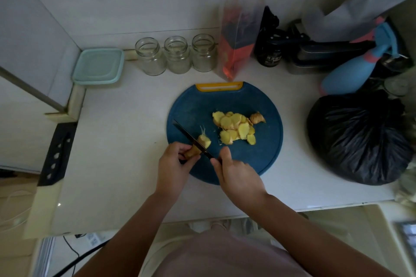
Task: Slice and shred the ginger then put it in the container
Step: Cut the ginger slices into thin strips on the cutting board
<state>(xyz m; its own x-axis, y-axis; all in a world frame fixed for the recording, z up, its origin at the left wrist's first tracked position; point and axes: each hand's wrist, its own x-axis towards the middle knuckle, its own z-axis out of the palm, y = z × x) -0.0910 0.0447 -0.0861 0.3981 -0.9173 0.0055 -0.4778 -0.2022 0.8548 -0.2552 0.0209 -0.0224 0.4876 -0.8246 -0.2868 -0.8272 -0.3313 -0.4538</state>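
I can read nothing for certain on my feed. The only lettering I spot is a row of pale characters on the label (271, 59) of the small black jar (268, 50) at the back of the tabletop (126, 141). It is too blurred for me to make out.

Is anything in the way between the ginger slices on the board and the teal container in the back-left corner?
Nothing visible lies on the counter between the ginger slices and the teal container; the three glass jars stand to its right, off that line. It looks closed, though.
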